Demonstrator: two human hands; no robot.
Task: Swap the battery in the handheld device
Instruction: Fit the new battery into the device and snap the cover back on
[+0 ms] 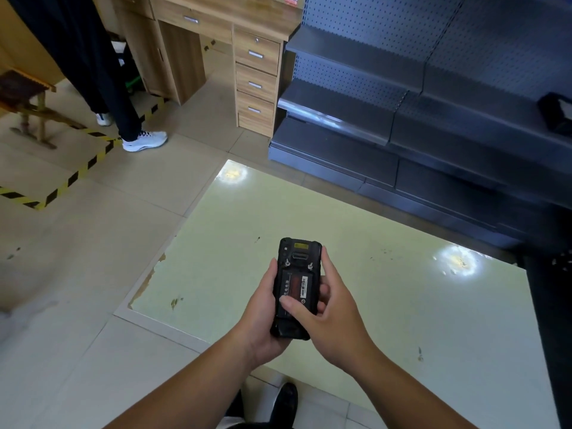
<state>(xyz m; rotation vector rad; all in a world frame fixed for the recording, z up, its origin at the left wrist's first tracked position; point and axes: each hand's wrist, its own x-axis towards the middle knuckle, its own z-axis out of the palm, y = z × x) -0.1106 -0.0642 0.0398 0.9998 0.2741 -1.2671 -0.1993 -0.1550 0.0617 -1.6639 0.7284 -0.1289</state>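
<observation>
Two hands [263,308] [337,311] grip one device [298,253] holding one battery [296,287].

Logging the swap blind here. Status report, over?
Left hand grips handheld device, back up. Right hand holds its side, thumb on battery in the uncovered bay. Only that thumb over the battery.

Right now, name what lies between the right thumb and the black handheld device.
The black labelled battery, in the black handheld device's open back; head view.
</observation>
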